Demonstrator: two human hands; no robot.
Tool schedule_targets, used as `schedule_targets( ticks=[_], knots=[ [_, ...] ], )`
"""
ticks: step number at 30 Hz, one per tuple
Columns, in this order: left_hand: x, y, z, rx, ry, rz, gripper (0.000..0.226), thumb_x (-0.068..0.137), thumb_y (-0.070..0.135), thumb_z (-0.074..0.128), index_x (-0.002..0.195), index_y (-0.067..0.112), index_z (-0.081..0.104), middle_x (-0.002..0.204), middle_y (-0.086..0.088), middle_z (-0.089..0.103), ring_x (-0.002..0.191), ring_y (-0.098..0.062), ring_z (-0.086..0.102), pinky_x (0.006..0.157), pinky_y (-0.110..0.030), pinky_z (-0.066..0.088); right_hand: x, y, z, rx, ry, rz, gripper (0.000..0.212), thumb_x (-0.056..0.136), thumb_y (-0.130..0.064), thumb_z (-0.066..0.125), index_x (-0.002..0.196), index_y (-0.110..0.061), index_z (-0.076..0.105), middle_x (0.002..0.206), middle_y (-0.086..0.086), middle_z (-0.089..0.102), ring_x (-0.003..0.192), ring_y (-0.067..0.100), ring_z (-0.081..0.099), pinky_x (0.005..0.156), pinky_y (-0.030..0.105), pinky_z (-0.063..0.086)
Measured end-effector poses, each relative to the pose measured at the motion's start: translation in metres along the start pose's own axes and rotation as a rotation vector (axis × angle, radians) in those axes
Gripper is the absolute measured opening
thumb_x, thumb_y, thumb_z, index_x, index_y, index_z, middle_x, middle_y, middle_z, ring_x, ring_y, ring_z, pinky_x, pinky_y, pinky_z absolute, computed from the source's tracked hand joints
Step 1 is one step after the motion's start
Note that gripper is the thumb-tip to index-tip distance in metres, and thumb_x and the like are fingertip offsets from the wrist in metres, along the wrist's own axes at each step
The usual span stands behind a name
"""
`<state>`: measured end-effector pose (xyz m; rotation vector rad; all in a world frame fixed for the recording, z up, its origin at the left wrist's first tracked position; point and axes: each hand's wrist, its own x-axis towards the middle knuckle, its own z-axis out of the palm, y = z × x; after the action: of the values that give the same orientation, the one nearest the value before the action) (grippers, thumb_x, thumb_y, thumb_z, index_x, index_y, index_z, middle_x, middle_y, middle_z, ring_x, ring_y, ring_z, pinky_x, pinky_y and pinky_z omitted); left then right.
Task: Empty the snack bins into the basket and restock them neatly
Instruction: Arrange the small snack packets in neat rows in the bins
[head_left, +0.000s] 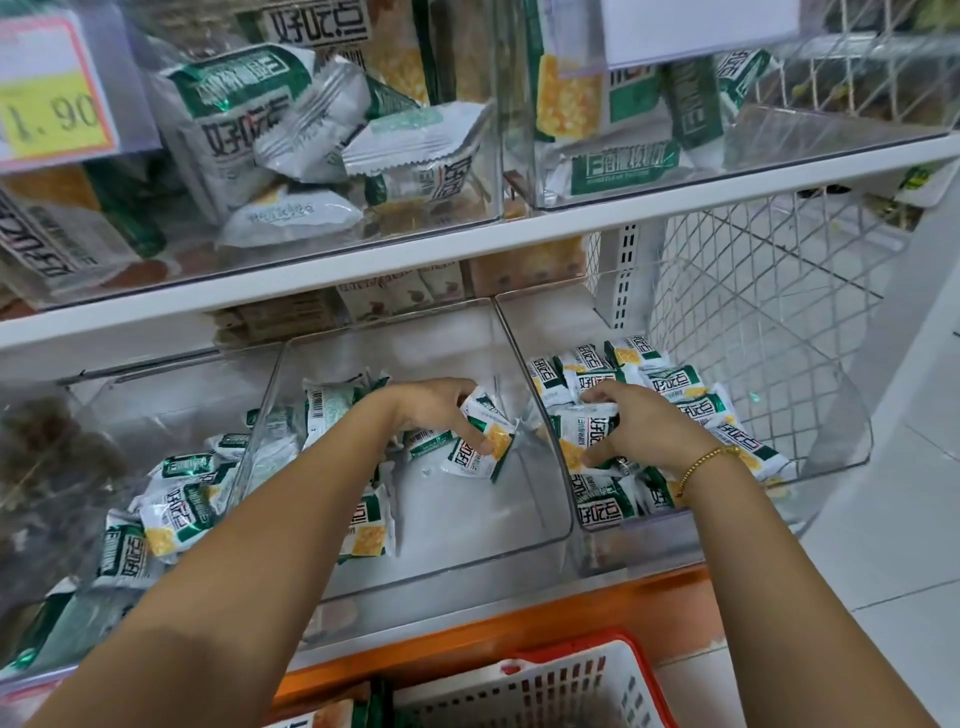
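Note:
Three clear plastic snack bins sit side by side on the lower shelf. In the middle bin (550, 540) my left hand (436, 410) grips a white-and-green snack packet (480, 452); a few more packets lie behind and under my arm. In the right bin (852, 415) my right hand (639, 426) holds another packet (584, 431) on top of a neat layer of the same packets. The left bin (171, 410) holds a loose heap of packets (166, 509). A white basket (561, 691) with a red rim stands below, at the bottom edge.
The white upper shelf (467, 244) carries clear bins of larger green-and-white bags, with a yellow price tag (52, 104) at top left. An orange shelf edge (519, 634) runs under the bins. White wire mesh (753, 291) closes the shelf's right end; tiled floor lies beyond.

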<state>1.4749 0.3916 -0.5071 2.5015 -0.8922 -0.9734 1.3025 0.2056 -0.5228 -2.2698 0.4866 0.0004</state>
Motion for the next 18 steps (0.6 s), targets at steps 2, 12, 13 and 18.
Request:
schedule_targets(
  ticks=[2,12,13,18],
  knots=[
    [-0.007,-0.002,0.001,0.016,0.049,0.036,0.058,0.071,0.028,0.084,0.119,0.014,0.053,0.110,0.008,0.061,0.106,-0.019,0.056,0.080,-0.021,0.045,-0.001,-0.003,0.000,-0.006,0.030,-0.021,0.071,0.064,-0.014,0.089,0.127,-0.019,0.057,0.123,0.007,0.058,0.091,0.016,0.053,0.074,0.023,0.041],
    [-0.103,0.011,0.013,-0.125,0.391,0.130,0.092,0.053,0.059,0.085,0.124,0.012,0.050,0.119,-0.002,0.062,0.109,-0.022,0.059,0.082,-0.031,0.047,-0.081,-0.051,-0.039,0.109,0.374,-0.162,0.058,0.067,-0.019,0.085,0.119,-0.018,0.057,0.105,0.004,0.062,0.078,0.017,0.061,0.068,0.022,0.054],
    [-0.123,0.017,0.015,-0.169,0.433,0.154,0.091,0.049,0.061,0.085,0.120,0.014,0.053,0.116,-0.005,0.064,0.106,-0.023,0.061,0.083,-0.035,0.048,-0.098,-0.061,-0.047,0.133,0.365,-0.190,0.054,0.068,-0.017,0.085,0.115,-0.021,0.058,0.098,0.001,0.063,0.071,0.011,0.060,0.059,0.012,0.048],
    [-0.226,0.040,0.052,-0.407,0.472,0.295,0.064,0.048,0.055,0.082,0.103,0.029,0.061,0.096,0.006,0.071,0.092,-0.013,0.068,0.084,-0.037,0.052,-0.174,-0.092,-0.070,0.103,0.165,-0.307,0.043,0.062,-0.023,0.088,0.087,-0.038,0.056,0.078,-0.014,0.061,0.052,-0.007,0.053,0.049,0.010,0.039]
  ],
)
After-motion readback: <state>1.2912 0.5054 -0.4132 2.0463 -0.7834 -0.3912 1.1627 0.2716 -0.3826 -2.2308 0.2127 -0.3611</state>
